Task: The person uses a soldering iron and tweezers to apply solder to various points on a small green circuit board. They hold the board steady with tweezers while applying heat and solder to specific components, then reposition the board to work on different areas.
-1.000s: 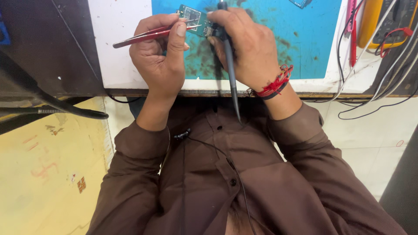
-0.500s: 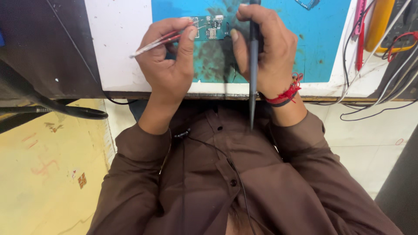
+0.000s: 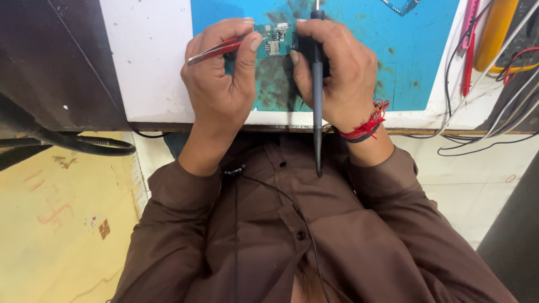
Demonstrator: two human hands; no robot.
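Left hand (image 3: 222,84) is closed in a pinch on red-handled tweezers (image 3: 216,50), the tips directed at a small green circuit board (image 3: 275,40). Right hand (image 3: 337,73) is wrapped firmly around a slim dark soldering-type tool (image 3: 318,95), held upright with its tip at the board's right edge and its tail running back over the wrist toward the chest; whether the tip touches the board cannot be told. The board sits between the two hands, over the blue work mat (image 3: 415,62), which is darkly stained beneath it. The mat lies on a white bench top (image 3: 146,62); red and yellow probes and cables (image 3: 483,45) lie well apart to the right. Judgement: good work here calls for both wrists braced on the bench edge, a light tweezer grip, and brief tip contact on one joint only.
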